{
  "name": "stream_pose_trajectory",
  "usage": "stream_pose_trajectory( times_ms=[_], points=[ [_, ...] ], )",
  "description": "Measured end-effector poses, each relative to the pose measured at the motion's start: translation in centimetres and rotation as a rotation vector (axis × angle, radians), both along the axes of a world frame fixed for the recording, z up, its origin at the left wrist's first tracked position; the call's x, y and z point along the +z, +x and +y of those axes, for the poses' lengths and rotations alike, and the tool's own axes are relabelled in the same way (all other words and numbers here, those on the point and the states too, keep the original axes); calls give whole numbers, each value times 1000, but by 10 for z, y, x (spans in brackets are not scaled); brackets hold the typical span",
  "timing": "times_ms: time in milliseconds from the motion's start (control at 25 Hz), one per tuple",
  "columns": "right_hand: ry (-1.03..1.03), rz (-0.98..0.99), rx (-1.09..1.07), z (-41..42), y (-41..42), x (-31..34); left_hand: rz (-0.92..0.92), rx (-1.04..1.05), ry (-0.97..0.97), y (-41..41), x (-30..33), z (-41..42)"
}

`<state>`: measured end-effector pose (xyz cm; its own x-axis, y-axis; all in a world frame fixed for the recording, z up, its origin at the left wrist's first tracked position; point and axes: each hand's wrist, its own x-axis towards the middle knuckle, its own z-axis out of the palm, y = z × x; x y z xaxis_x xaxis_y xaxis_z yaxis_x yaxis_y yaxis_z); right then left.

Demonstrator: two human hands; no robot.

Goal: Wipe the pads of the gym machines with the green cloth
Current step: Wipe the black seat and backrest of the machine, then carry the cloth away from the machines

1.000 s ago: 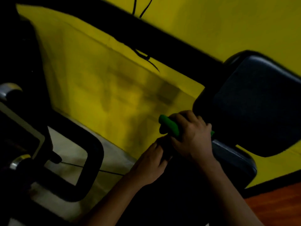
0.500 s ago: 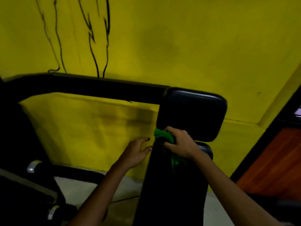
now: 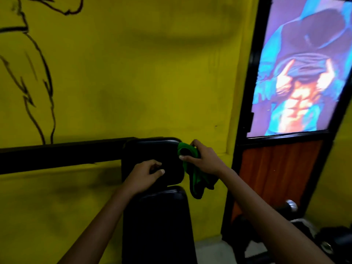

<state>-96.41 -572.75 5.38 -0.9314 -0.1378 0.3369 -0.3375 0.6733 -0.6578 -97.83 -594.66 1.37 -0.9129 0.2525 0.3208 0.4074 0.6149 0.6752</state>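
Two hands are at work on the machine. Fingers of the right hand (image 3: pixel 204 161) curl round the cloth (image 3: pixel 192 169), pinching a bunch of it against the upper right corner of the head pad (image 3: pixel 152 151), while the loose end hangs down beside the pad's right edge, clear of the long pad (image 3: pixel 158 221) below. Fingers of the left hand (image 3: pixel 144 173) lie bent on the head pad's face with nothing in them; whether they press or only rest is hard to judge in this dim light.

By its limp drape the cloth looks light and soft, with no stiffness of its own, so it will wipe only where the hand backs it. A fair grip is a wad held under the palm, with the dangling tail gathered in so it does not drag. The pads look smooth and somewhat glossy, likely a little slippery, and firm enough to take pressure. Behind them stand the yellow wall (image 3: pixel 133 73) and a poster (image 3: pixel 304 69).
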Motion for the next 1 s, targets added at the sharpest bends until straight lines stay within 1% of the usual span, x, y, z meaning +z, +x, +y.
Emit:
stream_pose_trajectory(
  times_ms=[120,240,480,640,800,1000],
  points=[
    [-60,11,-131,52,23,16,26,-121,-17,-1,15,55],
    [-97,38,-251,105,49,26,11,-248,20,5,21,116],
    [-102,34,-507,208,120,16,2,-506,49,31,6,246],
    [-81,2,-666,265,160,7,-16,-634,45,47,-5,307],
    [-66,-76,-709,324,195,4,-29,-701,46,63,-11,365],
    [-95,-78,-718,409,217,-9,-63,-720,43,90,-17,445]
  ],
)
